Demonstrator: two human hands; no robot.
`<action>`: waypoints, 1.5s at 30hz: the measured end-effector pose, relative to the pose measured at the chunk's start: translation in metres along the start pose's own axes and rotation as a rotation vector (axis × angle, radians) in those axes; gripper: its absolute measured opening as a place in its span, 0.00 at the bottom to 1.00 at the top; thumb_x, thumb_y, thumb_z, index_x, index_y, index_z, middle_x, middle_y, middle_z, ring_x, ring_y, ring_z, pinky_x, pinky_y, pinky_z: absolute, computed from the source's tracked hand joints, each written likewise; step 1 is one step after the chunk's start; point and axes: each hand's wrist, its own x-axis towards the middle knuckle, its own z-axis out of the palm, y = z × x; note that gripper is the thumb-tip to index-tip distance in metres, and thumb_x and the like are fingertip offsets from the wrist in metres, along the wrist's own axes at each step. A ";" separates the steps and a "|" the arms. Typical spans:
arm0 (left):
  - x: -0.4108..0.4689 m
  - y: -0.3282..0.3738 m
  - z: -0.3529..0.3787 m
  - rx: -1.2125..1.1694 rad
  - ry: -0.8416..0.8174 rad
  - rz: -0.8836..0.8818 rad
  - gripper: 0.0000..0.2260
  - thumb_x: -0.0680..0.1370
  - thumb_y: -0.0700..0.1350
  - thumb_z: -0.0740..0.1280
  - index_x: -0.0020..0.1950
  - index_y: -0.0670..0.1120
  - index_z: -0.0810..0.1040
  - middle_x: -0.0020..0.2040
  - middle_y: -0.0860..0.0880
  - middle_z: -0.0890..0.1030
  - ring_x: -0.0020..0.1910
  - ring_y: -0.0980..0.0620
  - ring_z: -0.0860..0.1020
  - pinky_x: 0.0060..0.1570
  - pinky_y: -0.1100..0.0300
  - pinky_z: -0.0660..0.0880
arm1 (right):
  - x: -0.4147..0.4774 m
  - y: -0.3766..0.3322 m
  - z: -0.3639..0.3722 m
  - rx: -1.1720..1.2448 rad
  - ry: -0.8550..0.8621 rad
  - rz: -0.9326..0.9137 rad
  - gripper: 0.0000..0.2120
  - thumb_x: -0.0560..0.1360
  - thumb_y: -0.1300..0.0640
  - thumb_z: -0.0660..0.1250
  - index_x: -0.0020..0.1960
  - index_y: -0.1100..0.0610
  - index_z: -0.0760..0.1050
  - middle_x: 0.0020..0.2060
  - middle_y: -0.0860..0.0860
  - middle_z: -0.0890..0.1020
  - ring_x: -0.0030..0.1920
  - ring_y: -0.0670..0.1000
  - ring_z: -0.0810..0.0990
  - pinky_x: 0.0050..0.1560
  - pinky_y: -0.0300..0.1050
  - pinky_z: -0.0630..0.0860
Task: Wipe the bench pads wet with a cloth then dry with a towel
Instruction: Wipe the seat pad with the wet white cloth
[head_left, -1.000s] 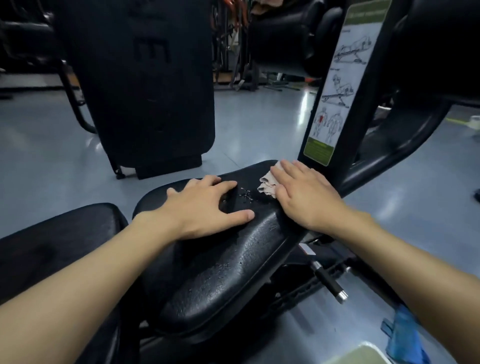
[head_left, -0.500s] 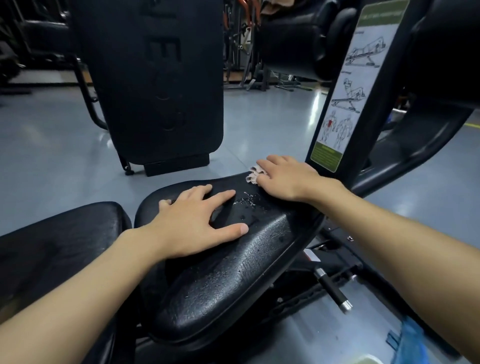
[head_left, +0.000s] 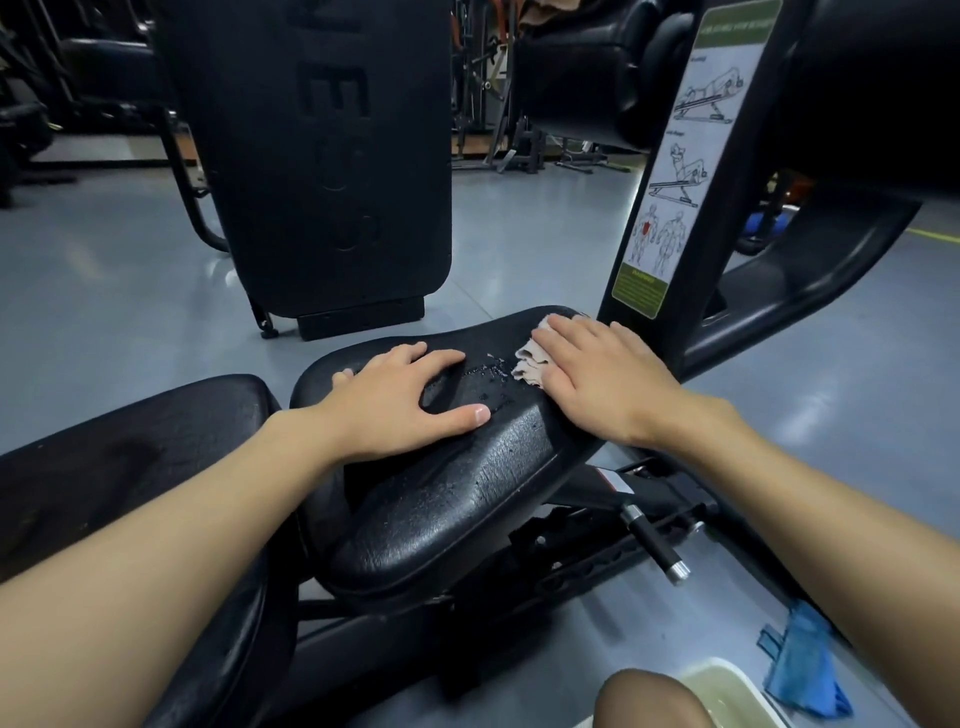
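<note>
Grey floor (head_left: 104, 291) fills the background, with a tall upright pad (head_left: 322, 156) standing at upper centre and a black post (head_left: 748, 171) bearing an exercise chart (head_left: 691, 156) at upper right, just beyond the seat's far end and hemming in that side. The seat pad (head_left: 457, 499) runs from lower centre up to mid-frame, its surface wet and beaded; a second pad (head_left: 130, 447) lies at lower left, partly hidden by the left forearm. At the lower right edge sit a pale basin (head_left: 737, 691), a knee (head_left: 649, 701) in front of it, and a blue towel (head_left: 805, 670) on the floor; an adjusting pin (head_left: 654, 545) sticks out below the seat. The left hand (head_left: 400, 405) lies flat, fingers spread, on the seat's middle, holding nothing. The right hand (head_left: 597, 379) presses with straight fingers on the cloth (head_left: 530, 364) at the seat's far end, beside the post. Droplets (head_left: 488, 369) lie between the hands. Against half a second earlier, the right hand sits slightly nearer, more cloth shows at its left, and the left hand has kept its place.
</note>
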 end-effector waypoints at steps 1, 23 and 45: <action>-0.002 0.001 0.000 -0.006 0.006 0.006 0.44 0.61 0.83 0.50 0.75 0.69 0.57 0.80 0.54 0.57 0.78 0.49 0.57 0.71 0.32 0.57 | -0.012 -0.001 0.003 0.006 0.023 -0.001 0.26 0.84 0.46 0.44 0.81 0.47 0.51 0.81 0.46 0.51 0.80 0.50 0.48 0.79 0.55 0.44; -0.026 -0.020 0.022 0.003 0.054 0.081 0.41 0.63 0.82 0.44 0.76 0.73 0.49 0.82 0.59 0.48 0.81 0.52 0.44 0.73 0.31 0.43 | 0.057 -0.024 -0.003 -0.061 -0.092 0.041 0.30 0.81 0.39 0.45 0.80 0.48 0.54 0.81 0.50 0.55 0.80 0.50 0.51 0.77 0.60 0.48; -0.032 -0.022 0.022 -0.067 0.109 0.072 0.38 0.67 0.79 0.49 0.76 0.70 0.56 0.81 0.61 0.52 0.80 0.55 0.47 0.74 0.33 0.43 | -0.025 -0.031 0.007 -0.035 0.038 -0.066 0.32 0.78 0.37 0.39 0.81 0.43 0.50 0.81 0.45 0.52 0.80 0.49 0.48 0.78 0.55 0.43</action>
